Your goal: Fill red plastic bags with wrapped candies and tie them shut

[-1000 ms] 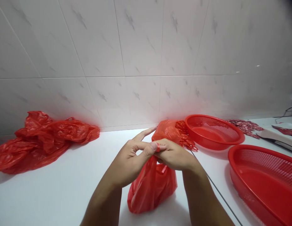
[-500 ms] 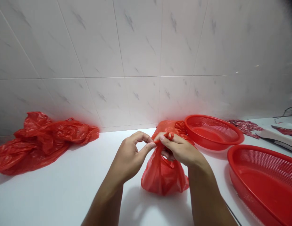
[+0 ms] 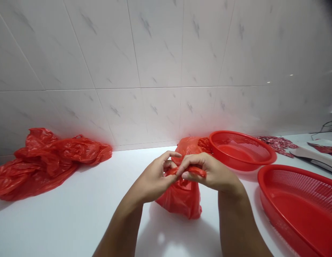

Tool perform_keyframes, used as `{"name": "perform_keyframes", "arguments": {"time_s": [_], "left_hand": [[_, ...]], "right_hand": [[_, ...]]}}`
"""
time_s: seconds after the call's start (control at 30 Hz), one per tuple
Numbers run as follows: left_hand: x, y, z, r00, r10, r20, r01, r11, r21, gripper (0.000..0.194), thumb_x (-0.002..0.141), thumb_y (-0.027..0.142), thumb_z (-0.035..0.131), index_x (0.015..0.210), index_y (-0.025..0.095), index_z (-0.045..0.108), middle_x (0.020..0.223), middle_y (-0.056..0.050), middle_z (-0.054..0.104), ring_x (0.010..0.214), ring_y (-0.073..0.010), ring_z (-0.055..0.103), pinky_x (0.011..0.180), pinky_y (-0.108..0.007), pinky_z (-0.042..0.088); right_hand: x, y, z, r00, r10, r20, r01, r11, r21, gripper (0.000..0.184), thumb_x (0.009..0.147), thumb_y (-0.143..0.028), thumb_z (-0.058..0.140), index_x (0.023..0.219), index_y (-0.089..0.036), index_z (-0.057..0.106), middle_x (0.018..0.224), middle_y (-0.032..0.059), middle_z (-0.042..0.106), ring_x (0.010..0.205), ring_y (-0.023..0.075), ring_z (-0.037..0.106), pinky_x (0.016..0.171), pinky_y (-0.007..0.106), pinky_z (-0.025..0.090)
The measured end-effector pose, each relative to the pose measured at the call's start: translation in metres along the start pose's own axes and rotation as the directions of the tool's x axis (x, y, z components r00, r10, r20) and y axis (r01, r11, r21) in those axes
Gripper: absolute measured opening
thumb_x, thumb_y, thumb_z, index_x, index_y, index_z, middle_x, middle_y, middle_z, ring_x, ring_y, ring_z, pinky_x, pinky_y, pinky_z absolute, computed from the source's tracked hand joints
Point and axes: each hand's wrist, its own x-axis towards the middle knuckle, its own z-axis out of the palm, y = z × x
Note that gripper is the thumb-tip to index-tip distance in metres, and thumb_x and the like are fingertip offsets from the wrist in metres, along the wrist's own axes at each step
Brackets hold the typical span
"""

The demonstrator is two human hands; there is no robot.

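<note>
A small filled red plastic bag (image 3: 182, 198) stands on the white counter (image 3: 74, 217) in front of me. Both my hands meet over its top. My left hand (image 3: 155, 176) pinches one twisted handle strip of the bag, with the index finger raised. My right hand (image 3: 208, 173) grips the other red handle strip, which lies across its fingers. The bag's mouth is hidden under my fingers.
A heap of red plastic bags (image 3: 45, 160) lies at the left by the tiled wall. Another red bag (image 3: 191, 146) sits behind my hands. Two red mesh baskets (image 3: 242, 148) (image 3: 302, 203) stand to the right, with small red packets (image 3: 278, 142) and a white scale (image 3: 316, 157) beyond.
The bag was lowered from the air to the counter and shifted right. My fingers have kept working its handles, and the right hand now has a strip across its fingers.
</note>
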Motion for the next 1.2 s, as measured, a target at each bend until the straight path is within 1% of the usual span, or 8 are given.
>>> {"name": "perform_keyframes", "arguments": {"time_s": [0.2, 0.37, 0.53, 0.63, 0.77, 0.97, 1.07, 1.2], "left_hand": [[0.001, 0.000, -0.006, 1.000, -0.009, -0.023, 0.009, 0.999, -0.034, 0.042, 0.103, 0.044, 0.057, 0.140, 0.025, 0.061, 0.103, -0.008, 0.077, 0.094, -0.0235, 0.074, 0.086, -0.041, 0.060], [0.001, 0.005, -0.009, 0.998, 0.035, -0.058, -0.037, 0.999, -0.027, 0.040, 0.106, 0.045, 0.050, 0.137, 0.028, 0.067, 0.113, -0.006, 0.078, 0.098, -0.0221, 0.073, 0.093, -0.040, 0.058], [0.000, 0.005, -0.011, 0.995, 0.082, -0.055, -0.081, 0.997, 0.013, 0.031, 0.104, 0.038, 0.056, 0.124, 0.025, 0.076, 0.107, -0.004, 0.078, 0.096, -0.0200, 0.071, 0.091, -0.035, 0.056], [-0.002, 0.003, -0.011, 0.989, 0.050, -0.140, -0.041, 0.997, 0.061, 0.027, 0.101, 0.040, 0.060, 0.114, 0.024, 0.078, 0.096, -0.003, 0.079, 0.089, -0.0197, 0.071, 0.081, -0.032, 0.056], [-0.003, 0.001, -0.013, 0.956, 0.050, -0.291, 0.032, 0.962, 0.272, 0.025, 0.099, 0.042, 0.061, 0.097, 0.027, 0.080, 0.097, -0.001, 0.080, 0.091, -0.0213, 0.073, 0.083, -0.033, 0.054], [-0.006, -0.006, -0.031, 0.935, -0.058, -0.349, 0.233, 0.843, 0.484, 0.026, 0.093, 0.041, 0.058, 0.082, 0.027, 0.077, 0.086, -0.001, 0.080, 0.075, -0.0219, 0.071, 0.061, -0.030, 0.046], [-0.008, -0.012, -0.045, 0.914, -0.129, -0.385, 0.335, 0.775, 0.535, 0.028, 0.091, 0.043, 0.056, 0.077, 0.026, 0.074, 0.083, -0.002, 0.079, 0.060, -0.0197, 0.063, 0.050, -0.029, 0.037], [-0.013, -0.016, -0.065, 0.865, -0.175, -0.471, 0.439, 0.720, 0.538, 0.025, 0.089, 0.041, 0.057, 0.076, 0.026, 0.072, 0.085, -0.003, 0.080, 0.065, -0.0209, 0.065, 0.053, -0.029, 0.039]], "right_hand": [[0.003, 0.000, 0.007, 0.953, -0.088, -0.288, -0.010, 0.947, -0.322, 0.010, 0.089, -0.012, 0.071, 0.094, -0.021, 0.071, 0.086, 0.0015, 0.076, 0.078, 0.0158, 0.071, 0.069, 0.026, 0.054], [0.011, 0.005, 0.016, 0.887, -0.373, -0.272, 0.190, 0.832, -0.520, 0.018, 0.086, -0.004, 0.069, 0.088, -0.022, 0.068, 0.091, 0.0029, 0.075, 0.081, 0.0163, 0.070, 0.074, 0.028, 0.054], [0.015, 0.009, 0.020, 0.854, -0.451, -0.258, 0.235, 0.778, -0.582, 0.014, 0.094, -0.011, 0.066, 0.085, -0.021, 0.070, 0.095, 0.0056, 0.073, 0.083, 0.0167, 0.069, 0.071, 0.027, 0.054], [0.015, 0.011, 0.017, 0.856, -0.438, -0.276, 0.212, 0.783, -0.584, 0.015, 0.097, -0.021, 0.067, 0.084, -0.022, 0.074, 0.097, 0.0068, 0.074, 0.083, 0.0173, 0.070, 0.069, 0.028, 0.054], [0.012, 0.015, 0.007, 0.873, -0.394, -0.288, 0.163, 0.792, -0.588, 0.022, 0.096, -0.036, 0.073, 0.081, -0.021, 0.074, 0.092, 0.0072, 0.072, 0.075, 0.0160, 0.065, 0.064, 0.027, 0.050], [0.001, 0.022, -0.016, 0.974, -0.078, -0.212, -0.036, 0.874, -0.485, 0.041, 0.092, -0.045, 0.076, 0.065, -0.019, 0.059, 0.071, 0.0005, 0.057, 0.067, 0.0133, 0.051, 0.062, 0.026, 0.040], [-0.010, 0.029, -0.032, 0.975, 0.017, -0.222, -0.115, 0.893, -0.435, 0.039, 0.092, -0.043, 0.075, 0.067, -0.018, 0.057, 0.070, -0.0011, 0.055, 0.068, 0.0127, 0.050, 0.063, 0.026, 0.039], [-0.032, 0.036, -0.055, 0.953, 0.073, -0.293, -0.193, 0.893, -0.407, 0.036, 0.092, -0.041, 0.074, 0.069, -0.018, 0.059, 0.071, -0.0008, 0.057, 0.067, 0.0128, 0.051, 0.062, 0.026, 0.039]]}}
